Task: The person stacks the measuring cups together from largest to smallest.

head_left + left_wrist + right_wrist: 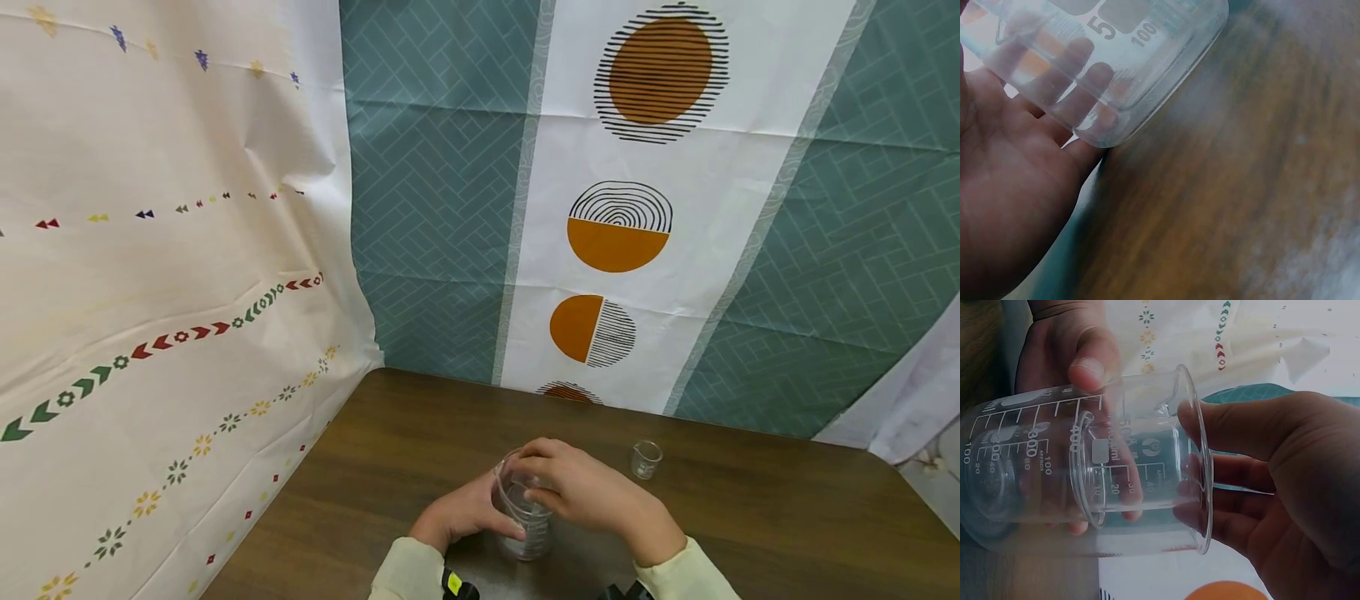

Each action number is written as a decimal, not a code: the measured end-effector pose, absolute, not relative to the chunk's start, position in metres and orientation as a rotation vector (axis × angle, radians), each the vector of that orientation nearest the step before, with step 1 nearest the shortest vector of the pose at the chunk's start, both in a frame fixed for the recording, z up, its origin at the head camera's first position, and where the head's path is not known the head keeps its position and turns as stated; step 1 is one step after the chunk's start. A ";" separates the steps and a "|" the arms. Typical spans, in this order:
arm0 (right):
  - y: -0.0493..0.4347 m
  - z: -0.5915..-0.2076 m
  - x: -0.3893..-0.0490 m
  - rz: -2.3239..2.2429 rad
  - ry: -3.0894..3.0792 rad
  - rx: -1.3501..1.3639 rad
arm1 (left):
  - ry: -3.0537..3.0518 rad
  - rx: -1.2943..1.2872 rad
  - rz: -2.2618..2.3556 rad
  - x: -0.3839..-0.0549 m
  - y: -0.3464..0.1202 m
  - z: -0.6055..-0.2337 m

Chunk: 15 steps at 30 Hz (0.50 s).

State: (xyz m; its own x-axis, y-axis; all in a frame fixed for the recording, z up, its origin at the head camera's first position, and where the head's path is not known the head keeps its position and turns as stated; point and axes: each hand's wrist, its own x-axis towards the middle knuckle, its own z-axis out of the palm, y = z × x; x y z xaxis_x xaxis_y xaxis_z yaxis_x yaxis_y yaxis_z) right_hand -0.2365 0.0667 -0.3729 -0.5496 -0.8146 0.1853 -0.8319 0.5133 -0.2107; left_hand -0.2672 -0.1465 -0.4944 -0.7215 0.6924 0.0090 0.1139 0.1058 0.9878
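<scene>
Nearest to me, my left hand (476, 508) curls round the big glass (531, 533), with thumb on its near side. Inside the mouth, my right hand (581, 487), half closed, pinches the small glass (1147, 478) near its rim; a middle glass (1030, 464) sits deeper. I think I should guide the small glass slowly and centrally, so the walls do not knock. Farther, to the right, a tiny glass (646, 461) stands on the table (337, 479).

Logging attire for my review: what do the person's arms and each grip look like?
The left grip and right grip are ungloved. The left sleeve and right sleeve are pale yellow. A black item at the left wrist has a yellow patch; another black item shows at the right.
</scene>
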 end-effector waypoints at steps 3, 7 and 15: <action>0.066 -0.373 -0.236 0.423 -2.697 1.454 | 1.929 0.768 1.659 -0.267 -0.146 -0.494; 0.064 -0.373 -0.237 0.420 -2.731 1.443 | 1.938 0.762 1.661 -0.266 -0.146 -0.493; 0.062 -0.373 -0.238 0.399 -2.796 1.425 | 1.940 0.774 1.666 -0.266 -0.146 -0.493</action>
State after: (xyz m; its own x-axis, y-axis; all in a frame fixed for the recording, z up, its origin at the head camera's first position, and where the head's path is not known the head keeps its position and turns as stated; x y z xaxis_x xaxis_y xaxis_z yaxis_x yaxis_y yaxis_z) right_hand -0.2378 0.0617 -0.3733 -0.5941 -0.7989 0.0941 -0.7933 0.5625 -0.2331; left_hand -0.2659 -0.1462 -0.4926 -0.7325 0.6806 0.0127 0.1154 0.1057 0.9877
